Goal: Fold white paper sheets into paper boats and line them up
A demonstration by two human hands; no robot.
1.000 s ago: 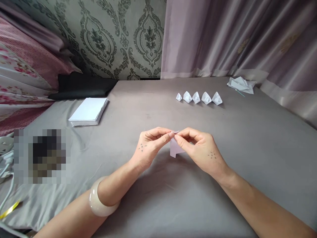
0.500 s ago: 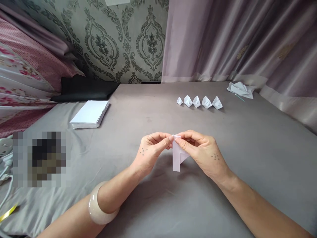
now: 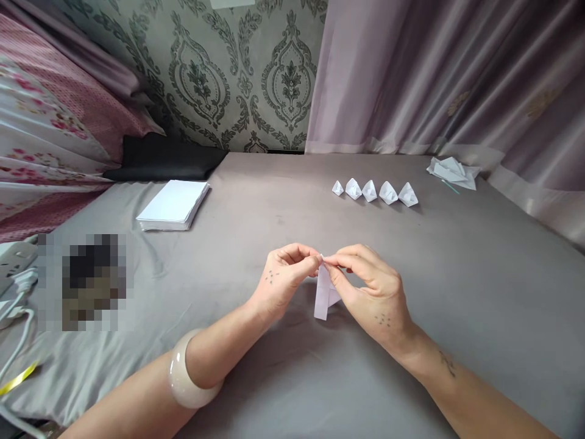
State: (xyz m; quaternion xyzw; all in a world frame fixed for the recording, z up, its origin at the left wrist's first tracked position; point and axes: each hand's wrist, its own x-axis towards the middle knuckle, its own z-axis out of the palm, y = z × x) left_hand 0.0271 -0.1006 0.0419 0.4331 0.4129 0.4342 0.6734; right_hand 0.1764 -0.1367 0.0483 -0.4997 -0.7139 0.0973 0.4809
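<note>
Between my two hands hangs a folded piece of paper [image 3: 322, 296], pale and strip-like at the front with a slanted flap behind it. My left hand [image 3: 287, 274] pinches its upper end between thumb and forefinger. The thumb and fingers of my right hand [image 3: 372, 286] close on the same top edge from the other side and cover part of the flap. Farther back stands a row of several small folded white paper shapes [image 3: 369, 191], pointed at the top. A bangle [image 3: 183, 375] sits on my left forearm.
A stack of white paper [image 3: 173, 204] lies at the back left. Loose folded papers [image 3: 453, 171] and a thin green stick [image 3: 450, 186] rest at the back right. A power strip [image 3: 16, 262] with cables and a yellow strip [image 3: 19, 379] are at the left edge.
My right hand has rolled and its fingers have shifted at the paper's top edge. The strip now tilts slightly, its lower end swung left. The whole view has moved a little.
</note>
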